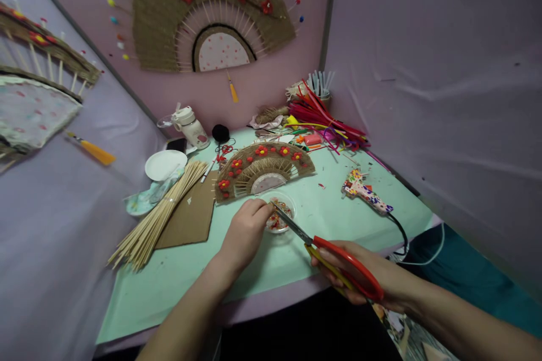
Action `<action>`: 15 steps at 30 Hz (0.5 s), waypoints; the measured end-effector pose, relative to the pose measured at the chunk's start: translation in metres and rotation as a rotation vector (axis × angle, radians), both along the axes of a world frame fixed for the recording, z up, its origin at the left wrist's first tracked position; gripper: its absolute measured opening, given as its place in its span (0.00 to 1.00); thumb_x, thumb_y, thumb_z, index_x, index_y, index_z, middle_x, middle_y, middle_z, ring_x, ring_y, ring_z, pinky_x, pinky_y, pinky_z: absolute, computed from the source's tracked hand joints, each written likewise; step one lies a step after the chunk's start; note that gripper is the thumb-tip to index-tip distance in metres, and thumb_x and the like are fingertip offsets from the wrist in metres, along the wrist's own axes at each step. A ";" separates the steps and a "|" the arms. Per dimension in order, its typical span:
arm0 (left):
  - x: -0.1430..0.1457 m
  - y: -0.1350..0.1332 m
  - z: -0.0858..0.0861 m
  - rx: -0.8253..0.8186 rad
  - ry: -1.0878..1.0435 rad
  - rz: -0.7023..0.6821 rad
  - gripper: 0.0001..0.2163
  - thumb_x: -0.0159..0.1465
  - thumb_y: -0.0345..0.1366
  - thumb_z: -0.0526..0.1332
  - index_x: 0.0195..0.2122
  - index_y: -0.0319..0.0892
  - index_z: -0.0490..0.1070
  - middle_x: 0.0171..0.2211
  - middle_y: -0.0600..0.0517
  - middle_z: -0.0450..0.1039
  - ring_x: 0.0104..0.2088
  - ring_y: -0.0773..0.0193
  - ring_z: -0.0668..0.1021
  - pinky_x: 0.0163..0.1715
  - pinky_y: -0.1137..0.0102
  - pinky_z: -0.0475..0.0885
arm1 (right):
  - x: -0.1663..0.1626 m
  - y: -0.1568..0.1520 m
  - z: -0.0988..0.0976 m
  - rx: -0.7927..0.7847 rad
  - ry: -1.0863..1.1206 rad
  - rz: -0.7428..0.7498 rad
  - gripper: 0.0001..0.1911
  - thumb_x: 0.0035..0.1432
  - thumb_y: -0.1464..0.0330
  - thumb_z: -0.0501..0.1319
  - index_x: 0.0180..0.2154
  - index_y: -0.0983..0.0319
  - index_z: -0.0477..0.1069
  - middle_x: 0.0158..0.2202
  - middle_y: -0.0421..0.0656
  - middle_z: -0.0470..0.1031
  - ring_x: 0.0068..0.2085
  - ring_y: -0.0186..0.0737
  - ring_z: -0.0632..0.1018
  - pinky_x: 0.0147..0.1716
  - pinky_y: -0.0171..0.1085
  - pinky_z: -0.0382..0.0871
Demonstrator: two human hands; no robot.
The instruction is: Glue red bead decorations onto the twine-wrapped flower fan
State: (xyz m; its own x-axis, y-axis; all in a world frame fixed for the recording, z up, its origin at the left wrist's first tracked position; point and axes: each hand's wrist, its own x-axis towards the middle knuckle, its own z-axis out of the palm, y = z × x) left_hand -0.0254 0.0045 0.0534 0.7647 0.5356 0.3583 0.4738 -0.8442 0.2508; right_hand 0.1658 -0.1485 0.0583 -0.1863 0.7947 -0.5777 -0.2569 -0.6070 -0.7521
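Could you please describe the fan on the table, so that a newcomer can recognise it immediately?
Find the pale green table, then the left hand at the clear dish. Just beyond them rests the brown tabletop fan with red flowers, its arch facing away. Unlike the back fan and the left fan, which both hang up, it lies on the table.

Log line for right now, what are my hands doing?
right hand: holding scissors | left hand: at scissors' tips, by dish | fan: on table, beyond dish | glue gun: lying right
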 end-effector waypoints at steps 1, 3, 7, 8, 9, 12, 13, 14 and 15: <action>0.000 0.000 -0.001 0.007 0.008 -0.012 0.13 0.68 0.32 0.49 0.39 0.41 0.74 0.36 0.47 0.73 0.38 0.62 0.72 0.38 0.69 0.67 | 0.000 0.001 0.001 -0.002 -0.008 0.005 0.29 0.50 0.44 0.62 0.38 0.63 0.68 0.23 0.34 0.61 0.19 0.23 0.58 0.14 0.23 0.53; 0.001 0.000 -0.001 0.017 0.022 -0.027 0.13 0.68 0.32 0.50 0.39 0.40 0.75 0.36 0.47 0.73 0.38 0.61 0.72 0.38 0.69 0.67 | 0.000 0.003 0.002 0.003 -0.020 0.021 0.29 0.50 0.44 0.62 0.37 0.63 0.68 0.23 0.34 0.61 0.19 0.23 0.58 0.13 0.24 0.52; 0.002 0.001 -0.002 0.036 0.030 -0.029 0.13 0.68 0.31 0.50 0.38 0.39 0.75 0.35 0.47 0.73 0.37 0.61 0.72 0.37 0.69 0.67 | 0.000 0.006 0.002 0.023 -0.062 0.053 0.29 0.50 0.43 0.61 0.36 0.64 0.68 0.22 0.34 0.60 0.18 0.23 0.58 0.13 0.24 0.48; 0.002 0.001 -0.003 0.039 0.031 -0.029 0.13 0.68 0.31 0.50 0.38 0.39 0.75 0.35 0.47 0.73 0.37 0.62 0.72 0.37 0.70 0.67 | -0.001 0.007 0.002 0.030 -0.081 0.063 0.29 0.51 0.43 0.60 0.36 0.64 0.67 0.22 0.33 0.61 0.18 0.22 0.58 0.13 0.24 0.49; 0.001 0.001 -0.003 0.041 0.031 -0.030 0.13 0.68 0.31 0.50 0.38 0.39 0.75 0.35 0.48 0.73 0.37 0.62 0.72 0.37 0.70 0.67 | -0.001 0.008 0.002 0.037 -0.098 0.072 0.29 0.52 0.43 0.59 0.36 0.64 0.67 0.22 0.33 0.61 0.17 0.22 0.58 0.13 0.24 0.49; -0.001 0.002 -0.006 0.055 0.018 -0.034 0.13 0.68 0.31 0.49 0.37 0.40 0.74 0.34 0.49 0.73 0.36 0.63 0.72 0.36 0.71 0.67 | -0.003 0.009 0.002 0.040 -0.128 0.086 0.29 0.52 0.43 0.59 0.35 0.63 0.67 0.20 0.32 0.61 0.16 0.22 0.57 0.13 0.25 0.49; -0.003 0.002 -0.007 0.061 0.003 -0.035 0.13 0.68 0.31 0.50 0.36 0.41 0.74 0.34 0.49 0.73 0.36 0.63 0.72 0.35 0.71 0.67 | -0.003 0.010 0.003 0.030 -0.132 0.087 0.29 0.51 0.42 0.59 0.35 0.63 0.67 0.20 0.32 0.61 0.16 0.22 0.57 0.12 0.25 0.49; -0.004 0.003 -0.007 0.063 -0.017 -0.035 0.12 0.68 0.31 0.50 0.36 0.41 0.74 0.34 0.49 0.73 0.35 0.63 0.72 0.35 0.71 0.68 | -0.003 0.009 0.003 0.014 -0.135 0.085 0.30 0.50 0.42 0.60 0.35 0.63 0.67 0.20 0.33 0.61 0.16 0.22 0.57 0.12 0.25 0.49; -0.005 0.004 -0.007 0.057 -0.041 -0.033 0.12 0.68 0.31 0.51 0.35 0.41 0.74 0.34 0.49 0.73 0.35 0.63 0.72 0.35 0.71 0.68 | -0.002 0.009 0.004 -0.003 -0.139 0.079 0.31 0.49 0.42 0.60 0.35 0.63 0.68 0.20 0.33 0.62 0.16 0.22 0.58 0.12 0.25 0.48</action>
State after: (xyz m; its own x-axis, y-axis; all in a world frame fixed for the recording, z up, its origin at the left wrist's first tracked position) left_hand -0.0304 0.0082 0.0465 0.7657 0.4884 0.4185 0.4358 -0.8725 0.2207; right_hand 0.1634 -0.1396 0.0623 -0.1664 0.7789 -0.6047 -0.1020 -0.6235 -0.7751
